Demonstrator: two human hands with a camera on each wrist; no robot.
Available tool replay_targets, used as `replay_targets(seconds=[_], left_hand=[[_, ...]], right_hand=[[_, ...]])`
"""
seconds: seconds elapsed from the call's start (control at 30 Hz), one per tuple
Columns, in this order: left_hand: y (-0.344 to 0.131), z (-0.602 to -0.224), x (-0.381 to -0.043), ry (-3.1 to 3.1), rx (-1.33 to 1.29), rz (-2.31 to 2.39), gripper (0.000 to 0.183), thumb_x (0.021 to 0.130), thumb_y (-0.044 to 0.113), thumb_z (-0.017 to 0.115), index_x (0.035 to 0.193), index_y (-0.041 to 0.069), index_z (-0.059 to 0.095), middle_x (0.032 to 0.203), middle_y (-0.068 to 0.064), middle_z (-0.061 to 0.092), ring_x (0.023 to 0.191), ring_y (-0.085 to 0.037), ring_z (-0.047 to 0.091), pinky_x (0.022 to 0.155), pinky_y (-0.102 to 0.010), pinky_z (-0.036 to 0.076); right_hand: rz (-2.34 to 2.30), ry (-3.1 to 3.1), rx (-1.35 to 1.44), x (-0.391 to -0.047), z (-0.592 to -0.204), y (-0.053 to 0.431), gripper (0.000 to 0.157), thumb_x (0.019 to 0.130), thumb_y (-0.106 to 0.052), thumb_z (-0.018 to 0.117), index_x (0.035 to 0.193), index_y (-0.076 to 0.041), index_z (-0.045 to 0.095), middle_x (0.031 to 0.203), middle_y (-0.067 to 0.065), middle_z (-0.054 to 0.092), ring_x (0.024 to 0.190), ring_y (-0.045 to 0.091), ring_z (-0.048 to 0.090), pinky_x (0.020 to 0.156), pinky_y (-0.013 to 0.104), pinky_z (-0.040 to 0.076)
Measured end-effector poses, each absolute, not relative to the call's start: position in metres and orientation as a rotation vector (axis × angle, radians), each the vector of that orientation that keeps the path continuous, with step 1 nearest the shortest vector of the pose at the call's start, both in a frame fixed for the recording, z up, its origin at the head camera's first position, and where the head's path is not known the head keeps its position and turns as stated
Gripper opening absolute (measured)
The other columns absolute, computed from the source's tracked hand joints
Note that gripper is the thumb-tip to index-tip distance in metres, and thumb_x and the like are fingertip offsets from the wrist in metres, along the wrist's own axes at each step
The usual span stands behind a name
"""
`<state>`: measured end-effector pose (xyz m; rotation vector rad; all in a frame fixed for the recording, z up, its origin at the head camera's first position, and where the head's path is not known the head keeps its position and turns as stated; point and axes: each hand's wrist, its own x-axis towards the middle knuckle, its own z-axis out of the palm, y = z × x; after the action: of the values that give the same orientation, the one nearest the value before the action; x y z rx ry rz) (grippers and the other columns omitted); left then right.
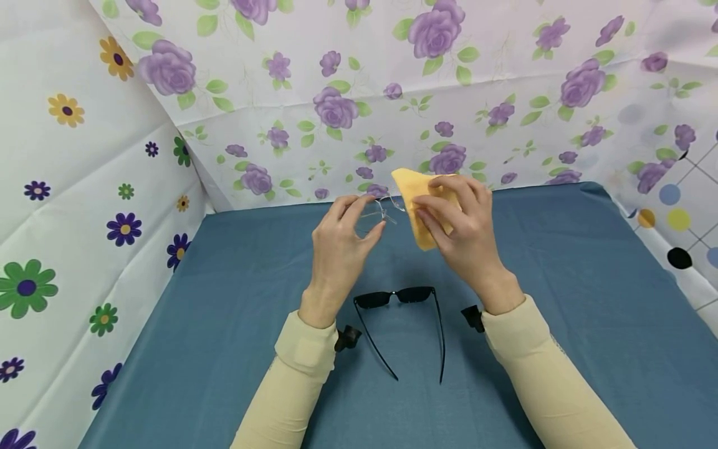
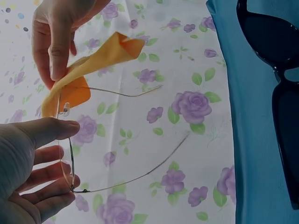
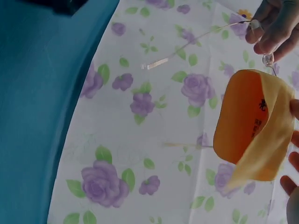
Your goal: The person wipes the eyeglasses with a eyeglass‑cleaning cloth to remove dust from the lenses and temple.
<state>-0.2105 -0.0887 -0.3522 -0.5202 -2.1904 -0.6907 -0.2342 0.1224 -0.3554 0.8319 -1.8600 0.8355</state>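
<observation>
My left hand (image 1: 339, 249) pinches a pair of thin wire-framed eyeglasses (image 1: 383, 210) at one lens, between thumb and fingers. A yellow cleaning cloth (image 1: 414, 194) is folded over the other lens, and my right hand (image 1: 468, 227) holds it there with fingers and thumb. Dark printed characters show on the cloth in the right wrist view. Both eyeglass temples stick out unfolded in the left wrist view, while the cloth hides the far lens. Below the hands, black sunglasses (image 1: 415, 294) lie on the table with their temples spread toward me.
A blue cloth (image 1: 252, 349) covers the table. Behind it hangs a white sheet with purple roses (image 1: 335, 107). Another sheet with colourful flowers (image 1: 26, 287) is at the left, and a dotted one (image 1: 678, 219) at the right. Small black wrist cameras (image 1: 348, 337) sit at the cuffs.
</observation>
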Motion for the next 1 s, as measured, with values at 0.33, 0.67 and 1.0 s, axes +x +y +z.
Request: replay_targets(seconds=[0.33,0.67,1.0], left_hand=[[-0.080,-0.353,-0.207,-2.171,-0.469,-0.675,0.042,0.086,0.016,0.088,0.124,0.004,0.073,0.112,-0.014,0.067,0.087,-0.026,0.069,0.073,-0.037,0.060],[-0.070,-0.357,-0.204,-2.138,-0.489,-0.530,0.046,0.085,0.016,0.090,0.125,0.001,0.072,0.116,-0.015,0.067,0.097,-0.029,0.071,0.083,-0.037,0.062],[-0.065,-0.361,-0.204,-2.127,-0.505,-0.451,0.047,0.084,0.013,0.090,0.126,0.001,0.071,0.117,-0.016,0.067,0.107,-0.029,0.071,0.100,-0.038,0.056]], right_hand=[[1.197,-1.846,0.628,-0.228,-0.357,0.108,0.024,0.089,0.002,0.080,0.112,0.002,0.072,0.100,0.019,0.065,0.092,0.035,0.053,0.087,0.037,0.040],[1.420,-1.850,0.411,-0.223,-0.361,0.099,0.051,0.090,-0.006,0.082,0.125,0.009,0.048,0.094,0.020,0.058,0.084,0.026,0.052,0.076,0.031,0.034],[1.431,-1.948,0.280,-0.220,-0.363,0.093,0.054,0.089,-0.019,0.085,0.116,0.007,0.047,0.093,0.018,0.056,0.078,0.021,0.048,0.069,0.027,0.037]])
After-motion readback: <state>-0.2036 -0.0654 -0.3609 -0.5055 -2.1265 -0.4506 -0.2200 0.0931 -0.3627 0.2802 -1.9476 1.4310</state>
